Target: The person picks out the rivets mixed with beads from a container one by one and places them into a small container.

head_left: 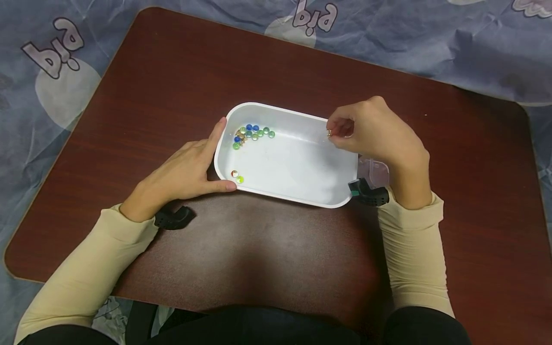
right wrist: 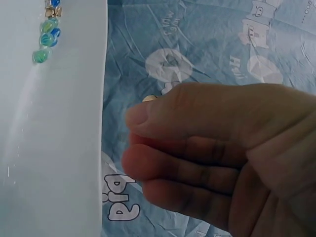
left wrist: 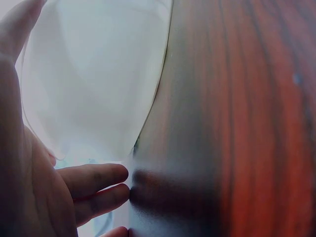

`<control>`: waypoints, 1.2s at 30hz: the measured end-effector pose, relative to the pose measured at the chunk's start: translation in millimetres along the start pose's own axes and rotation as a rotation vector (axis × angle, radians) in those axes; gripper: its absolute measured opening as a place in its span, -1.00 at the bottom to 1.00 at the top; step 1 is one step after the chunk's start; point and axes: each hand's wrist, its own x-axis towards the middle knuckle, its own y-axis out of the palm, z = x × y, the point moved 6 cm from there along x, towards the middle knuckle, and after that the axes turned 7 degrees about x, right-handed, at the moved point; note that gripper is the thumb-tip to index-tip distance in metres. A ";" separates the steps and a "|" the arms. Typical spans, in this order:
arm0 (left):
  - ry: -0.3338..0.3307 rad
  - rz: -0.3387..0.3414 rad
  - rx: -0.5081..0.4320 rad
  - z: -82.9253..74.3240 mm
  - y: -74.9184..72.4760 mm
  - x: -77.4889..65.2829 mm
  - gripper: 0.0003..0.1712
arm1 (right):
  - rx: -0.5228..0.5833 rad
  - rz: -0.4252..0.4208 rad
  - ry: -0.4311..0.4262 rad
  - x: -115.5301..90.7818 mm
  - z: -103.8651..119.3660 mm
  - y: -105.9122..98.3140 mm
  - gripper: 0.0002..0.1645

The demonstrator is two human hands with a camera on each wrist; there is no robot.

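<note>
— Dark clothing (head_left: 250, 329) lies nearest us. How far along are we?

— Partway, we'd judge: in the white tray (head_left: 297, 165), marbles (head_left: 260, 133) and gold pieces (right wrist: 52, 12) cluster far left, two more marbles (head_left: 240, 179) near left.

— Our hands?

— Our left hand (head_left: 185, 167) is spread against the tray's left end; our right hand (head_left: 379, 134) pinches a small gold bit (head_left: 329, 132) by the far right corner, not yet set down.

— And beyond that?

— We can't tell what the half-hidden clear box (head_left: 377, 173), at right, holds.
</note>
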 end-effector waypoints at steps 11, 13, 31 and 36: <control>0.029 -0.015 -0.012 1.9 0.2 0.3 0.43 | -0.020 -0.067 0.083 -14.5 -7.3 -18.7 -0.83; 0.023 -0.010 -0.010 2.2 0.4 0.2 0.44 | -0.018 -0.075 0.114 -17.9 -9.9 -22.2 -0.83; 0.003 0.014 -0.022 3.0 1.6 -0.1 0.43 | -0.105 -0.088 0.197 -45.6 -24.4 -51.1 -0.90; 0.013 0.006 -0.024 2.9 1.9 0.5 0.43 | -0.108 -0.072 0.257 -54.1 -30.3 -57.2 -0.90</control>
